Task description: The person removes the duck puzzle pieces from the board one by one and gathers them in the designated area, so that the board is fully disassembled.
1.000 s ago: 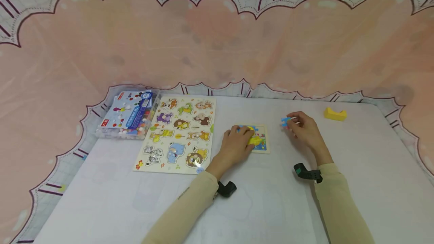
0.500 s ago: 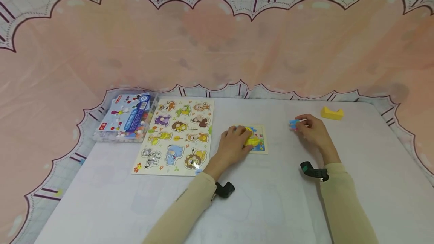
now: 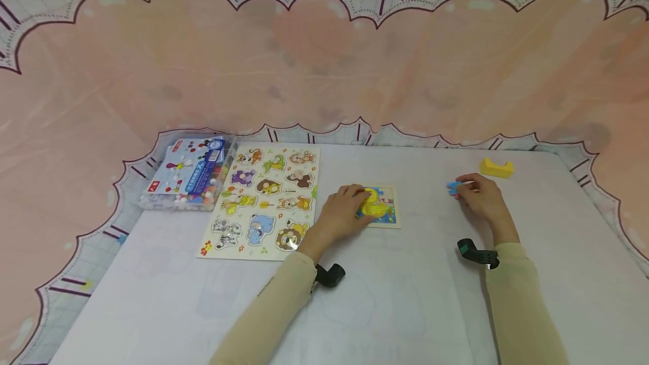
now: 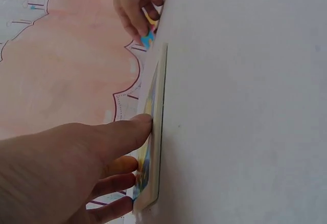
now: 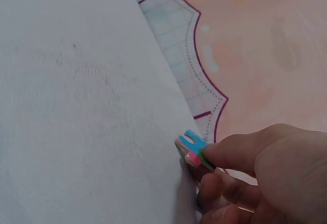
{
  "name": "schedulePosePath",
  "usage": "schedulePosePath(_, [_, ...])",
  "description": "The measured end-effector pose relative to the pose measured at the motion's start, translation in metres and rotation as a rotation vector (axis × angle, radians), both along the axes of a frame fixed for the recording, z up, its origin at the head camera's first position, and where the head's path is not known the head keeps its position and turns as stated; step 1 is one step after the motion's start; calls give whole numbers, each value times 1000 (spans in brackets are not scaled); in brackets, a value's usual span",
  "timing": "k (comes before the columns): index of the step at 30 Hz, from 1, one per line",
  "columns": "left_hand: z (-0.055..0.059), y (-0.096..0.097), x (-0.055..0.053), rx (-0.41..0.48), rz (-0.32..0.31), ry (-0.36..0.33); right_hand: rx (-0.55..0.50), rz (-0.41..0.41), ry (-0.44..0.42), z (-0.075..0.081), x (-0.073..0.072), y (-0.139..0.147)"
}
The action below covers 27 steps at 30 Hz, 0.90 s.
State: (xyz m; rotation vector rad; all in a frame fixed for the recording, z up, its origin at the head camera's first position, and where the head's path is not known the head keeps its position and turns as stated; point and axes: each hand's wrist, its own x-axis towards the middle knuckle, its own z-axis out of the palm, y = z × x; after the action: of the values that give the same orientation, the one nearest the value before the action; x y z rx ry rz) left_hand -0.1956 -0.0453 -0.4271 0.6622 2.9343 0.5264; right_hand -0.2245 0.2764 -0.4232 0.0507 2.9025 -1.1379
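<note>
A small framed jigsaw puzzle [image 3: 398,207] with a yellow duck picture lies on the white table. My left hand [image 3: 338,216] rests over its left part, hiding that side. In the left wrist view, the thumb [image 4: 138,124] and fingertips of that hand touch the puzzle's face. Off to the right, my right hand [image 3: 481,199] pinches a blue jigsaw piece [image 3: 453,187] between thumb and fingers. Pink also shows on this piece [image 5: 194,144] in the right wrist view, where it is held close to the table surface.
Left of the puzzle lies a large animal peg board [image 3: 261,201]. Beyond that stands a clear plastic box [image 3: 187,173] of coloured beads with a printed card. A yellow notched block [image 3: 497,168] sits behind my right hand. A patterned cloth [image 3: 324,72] hangs at the back.
My right hand has moved to the right, carrying the blue jigsaw piece. My left hand has shifted slightly left, uncovering more of the duck picture.
</note>
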Motion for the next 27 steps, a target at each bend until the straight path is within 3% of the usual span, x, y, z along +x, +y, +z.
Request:
schedulePosePath(16, [7,-5,-3,27,29,-75,87,-65,-13,-3,0,0])
schedulePosePath(27, [7,-11,-2,5,24,-63,92,-64,-14,-1,1,-3])
